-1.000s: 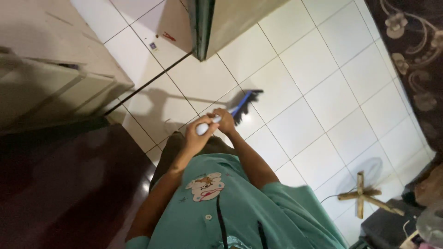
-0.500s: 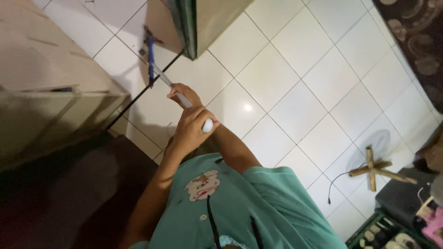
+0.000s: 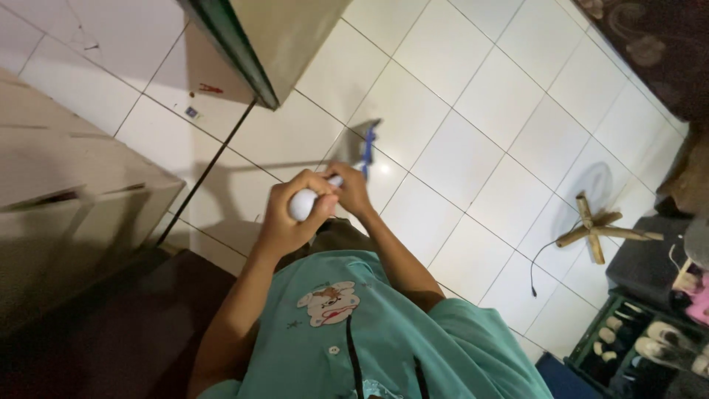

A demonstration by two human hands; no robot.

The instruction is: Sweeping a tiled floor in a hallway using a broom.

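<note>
Both hands grip one broom. The left hand (image 3: 292, 214) is clenched around the white end of the broom handle (image 3: 303, 202); the right hand (image 3: 353, 191) is closed on the same handle just beyond it, toward the floor. The blue broom head (image 3: 368, 146) rests on the white tiled floor (image 3: 458, 133), past the right hand and close to the lower corner of the cabinet (image 3: 288, 37).

The cabinet stands above the hands in view, with a dark green edge. Left of the cabinet, a small red mark (image 3: 210, 89) and a small blue square sticker (image 3: 192, 112) lie on the tiles. Far right of the cabinet stands a wooden cross-shaped stand (image 3: 594, 229) with a black cord trailing from it. Beyond the stand, at the lower right, a green rack (image 3: 591, 332) holds shoes.
</note>
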